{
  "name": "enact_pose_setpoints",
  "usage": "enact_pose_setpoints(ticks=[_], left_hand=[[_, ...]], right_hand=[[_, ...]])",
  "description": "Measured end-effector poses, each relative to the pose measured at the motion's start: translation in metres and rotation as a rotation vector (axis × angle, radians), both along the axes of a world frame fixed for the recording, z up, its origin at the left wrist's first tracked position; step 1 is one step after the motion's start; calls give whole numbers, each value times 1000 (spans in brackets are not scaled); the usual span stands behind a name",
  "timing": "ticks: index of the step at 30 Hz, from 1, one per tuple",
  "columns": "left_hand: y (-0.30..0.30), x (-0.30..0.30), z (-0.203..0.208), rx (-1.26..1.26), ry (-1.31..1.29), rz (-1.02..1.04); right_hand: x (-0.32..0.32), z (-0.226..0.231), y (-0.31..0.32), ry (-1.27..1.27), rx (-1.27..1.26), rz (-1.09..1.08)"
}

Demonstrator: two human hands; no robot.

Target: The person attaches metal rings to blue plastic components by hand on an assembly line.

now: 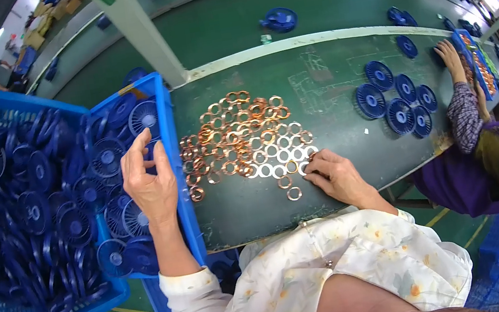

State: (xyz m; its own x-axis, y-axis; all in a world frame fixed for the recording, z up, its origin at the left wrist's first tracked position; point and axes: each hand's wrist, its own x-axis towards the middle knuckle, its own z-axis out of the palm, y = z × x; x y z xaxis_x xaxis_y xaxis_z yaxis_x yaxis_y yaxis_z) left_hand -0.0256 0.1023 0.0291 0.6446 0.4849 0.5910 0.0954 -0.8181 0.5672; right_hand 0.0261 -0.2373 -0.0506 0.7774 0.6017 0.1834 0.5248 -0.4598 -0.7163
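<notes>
My left hand (151,182) is raised over the near wall of a blue plastic crate (179,166), its fingers bent and apart. Nothing plainly shows between them; blue ribbed round parts (106,158) lie behind and beside the fingertips. On the green-topped table my right hand (341,176) has thumb and fingers closed at the edge of a flat metal ring (304,169), at the right end of a spread of copper-coloured and silvery rings (240,135). Two loose rings, one of them a copper ring (294,194), lie just left of that hand.
A larger blue crate (122,294) heaped with blue round parts stands at far left. Several blue round parts (399,115) sit on the table at right, near a co-worker's hand (451,58) and a tray of rings. Beyond a pale rail (310,40) runs a green conveyor.
</notes>
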Motion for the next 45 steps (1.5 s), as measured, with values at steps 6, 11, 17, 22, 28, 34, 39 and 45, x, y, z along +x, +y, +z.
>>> enact_pose_setpoints(ticks=[6, 11, 17, 22, 28, 34, 39, 45], left_hand=[[27, -11, 3, -16, -14, 218], [32, -10, -4, 148, 140, 220], [48, 18, -2, 251, 330, 293], [66, 40, -13, 94, 501, 325], [45, 37, -4, 188, 121, 158], [-30, 14, 21, -601, -130, -315], [-66, -2, -12, -1114, 129, -565], [-75, 6, -15, -1355, 189, -617]], right_hand=[[17, 2, 14, 580, 268, -66], [31, 12, 14, 955, 589, -122], [34, 15, 27, 1126, 826, -81], [27, 10, 33, 1127, 816, 40], [27, 15, 38, 991, 673, 13], [31, 43, 49, 927, 723, 63], [26, 61, 51, 1011, 770, 113], [19, 65, 66, 789, 726, 129]])
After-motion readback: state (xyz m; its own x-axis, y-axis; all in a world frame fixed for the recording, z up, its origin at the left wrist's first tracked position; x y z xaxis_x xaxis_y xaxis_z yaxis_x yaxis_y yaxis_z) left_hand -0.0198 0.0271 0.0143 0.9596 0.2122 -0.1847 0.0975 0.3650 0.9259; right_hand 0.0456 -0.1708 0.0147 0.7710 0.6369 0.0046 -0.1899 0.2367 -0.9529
